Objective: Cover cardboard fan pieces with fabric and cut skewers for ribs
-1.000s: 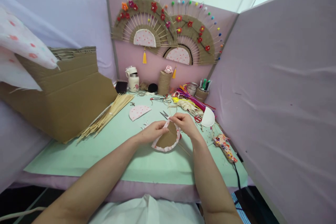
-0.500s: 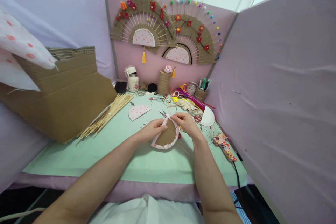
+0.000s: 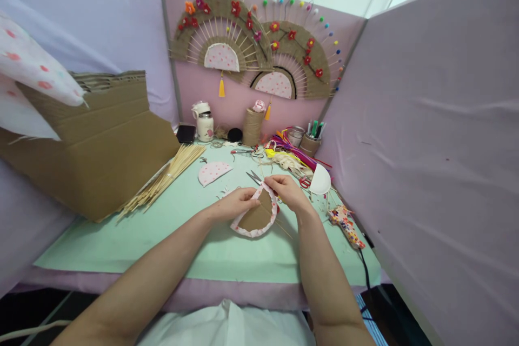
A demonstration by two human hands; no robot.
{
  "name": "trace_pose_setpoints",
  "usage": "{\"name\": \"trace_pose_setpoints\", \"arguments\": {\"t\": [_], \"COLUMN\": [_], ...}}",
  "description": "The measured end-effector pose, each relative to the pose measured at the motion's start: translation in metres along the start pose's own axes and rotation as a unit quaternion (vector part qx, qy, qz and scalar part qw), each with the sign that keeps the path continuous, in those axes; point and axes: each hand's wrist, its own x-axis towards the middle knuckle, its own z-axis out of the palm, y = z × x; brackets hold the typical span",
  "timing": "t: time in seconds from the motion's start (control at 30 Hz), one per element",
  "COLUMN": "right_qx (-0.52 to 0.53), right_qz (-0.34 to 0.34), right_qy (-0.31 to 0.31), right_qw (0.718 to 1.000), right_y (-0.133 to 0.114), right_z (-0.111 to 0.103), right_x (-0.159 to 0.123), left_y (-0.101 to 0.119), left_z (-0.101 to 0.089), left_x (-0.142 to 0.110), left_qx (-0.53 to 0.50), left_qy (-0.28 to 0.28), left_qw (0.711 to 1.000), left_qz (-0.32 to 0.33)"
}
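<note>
A half-round cardboard piece [image 3: 256, 217] is held up over the table, its brown back towards me and spotted pink-white fabric folded over its rim. My left hand [image 3: 239, 201] pinches its straight edge from the left, thumb on the cardboard side. At the upper corner my right hand [image 3: 288, 190] grips the fabric-covered edge with fingers and thumb together. Just beyond that corner the blades of scissors [image 3: 254, 177] show on the table; the piece and my hand cover most of the rest. Further back lies a spotted fabric half-circle [image 3: 214, 173].
Bamboo sticks [image 3: 168, 177] lie left beside a large cardboard sheet [image 3: 117, 157]. A flower-patterned glue gun [image 3: 347, 225] with a cord rests at the right, near a white half-circle [image 3: 320, 180]. Twine [image 3: 253, 127], a flask [image 3: 205, 127] and a pen holder [image 3: 311, 143] line the back.
The cardboard piece has tilted slightly, its lower left end dropping down and left. My left hand has shifted a little up along the edge, and more of the scissor blades shows.
</note>
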Motion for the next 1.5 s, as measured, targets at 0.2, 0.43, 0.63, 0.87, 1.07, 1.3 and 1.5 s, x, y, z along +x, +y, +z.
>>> {"name": "trace_pose_setpoints", "arguments": {"t": [0.2,0.43,0.63,0.87,1.07,1.3,1.5], "right_qx": [-0.035,-0.037,-0.050,-0.089,-0.050,-0.053,-0.064], "right_qz": [-0.003,-0.018,-0.019,-0.042,-0.032,-0.048,-0.078], "right_qy": [-0.031,-0.033,-0.009,0.009,0.016,0.061,0.086], "right_qw": [0.999,0.999,0.998,0.995,0.998,0.996,0.991], "right_y": [-0.003,-0.002,0.002,0.001,-0.001,0.001,0.002], "right_z": [-0.001,-0.002,0.000,0.005,0.002,0.008,0.011], "right_x": [-0.001,-0.002,0.001,0.002,0.000,0.003,0.004], "left_y": [0.002,-0.001,-0.004,-0.009,-0.017,-0.021,-0.020], "left_z": [0.001,-0.003,-0.005,-0.004,-0.005,-0.006,-0.005], "left_x": [-0.001,0.001,0.003,0.004,0.007,0.011,0.013], "left_qx": [0.039,0.001,-0.028,-0.020,-0.085,-0.128,-0.200], "left_qy": [0.004,0.019,0.044,0.061,0.072,0.097,0.140], "left_qw": [0.999,1.000,0.998,0.998,0.994,0.987,0.970], "left_qz": [-0.014,-0.015,-0.019,-0.006,0.001,0.002,0.015]}}
